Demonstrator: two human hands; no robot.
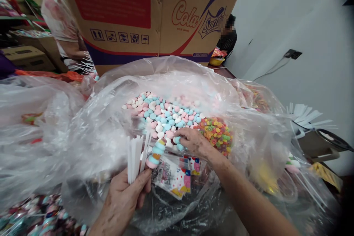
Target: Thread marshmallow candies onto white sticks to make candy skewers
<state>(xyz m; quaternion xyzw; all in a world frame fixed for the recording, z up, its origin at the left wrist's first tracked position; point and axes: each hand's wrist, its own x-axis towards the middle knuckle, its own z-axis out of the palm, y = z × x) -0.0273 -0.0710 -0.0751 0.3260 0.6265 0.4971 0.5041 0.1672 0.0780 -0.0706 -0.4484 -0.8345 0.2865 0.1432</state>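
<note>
My left hand (125,188) is closed around a bunch of flat white sticks (135,156). It also grips a candy skewer (156,154) with blue, pink and orange pieces threaded on it. To the right, my right hand (195,142) reaches to the near edge of a heap of pink, white and blue candies (162,114). Its thumb and forefinger are pinched about a blue candy (177,140). Beside that wrist lies a pile of small colourful ring candies (217,132). Printed packets (174,177) rest between my hands.
Clear plastic sheeting (94,125) surrounds the candies. A large cardboard box (157,18) stands behind them. Finished-looking skewers (47,217) lie at lower left, and more white sticks (306,116) at right. Two people (65,29) are behind, one each side of the box.
</note>
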